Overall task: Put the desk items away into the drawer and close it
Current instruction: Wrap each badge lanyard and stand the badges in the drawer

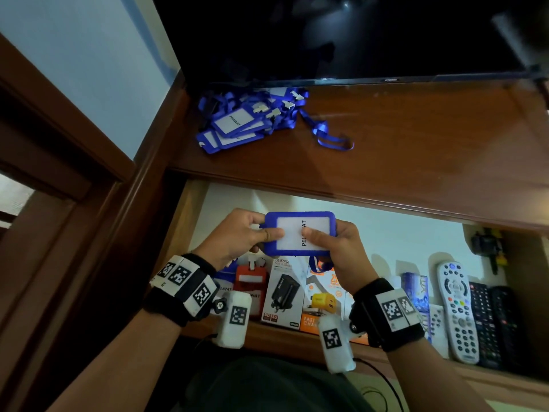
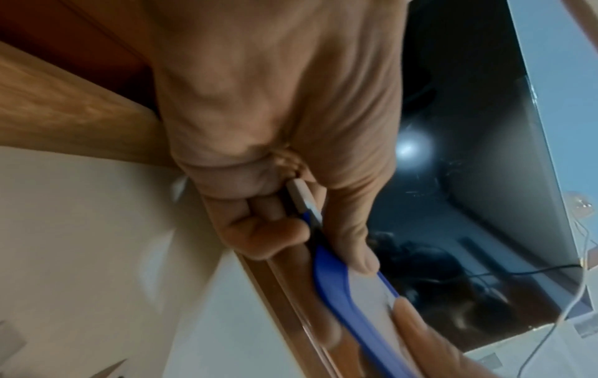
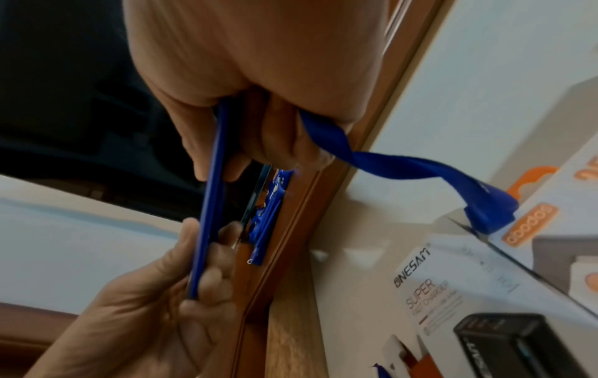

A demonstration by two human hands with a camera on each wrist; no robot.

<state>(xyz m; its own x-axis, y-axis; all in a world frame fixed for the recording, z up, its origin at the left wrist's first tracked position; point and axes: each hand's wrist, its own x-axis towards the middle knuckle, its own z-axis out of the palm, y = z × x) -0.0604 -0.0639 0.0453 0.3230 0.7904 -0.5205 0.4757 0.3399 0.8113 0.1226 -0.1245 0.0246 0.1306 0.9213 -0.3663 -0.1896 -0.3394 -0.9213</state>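
A dark television (image 1: 341, 34) fills the upper frame, above the brown table (image 1: 416, 150). Below it the open drawer (image 1: 190, 209) spans the lower half, already holding charger boxes (image 1: 282, 292) at centre and remote controls (image 1: 457, 310) at lower right. A pile of blue badge holders (image 1: 240, 123) is left at the table's upper left. At centre frame, above the drawer, one blue badge holder (image 1: 300, 231) is held by both hands: the left hand (image 1: 237, 236) pinches its left edge, the right hand (image 1: 338, 248) its right edge, thumbs on the white card. Its blue lanyard (image 3: 420, 166) trails from the right hand's fingers and could be caught when the drawer is closed.
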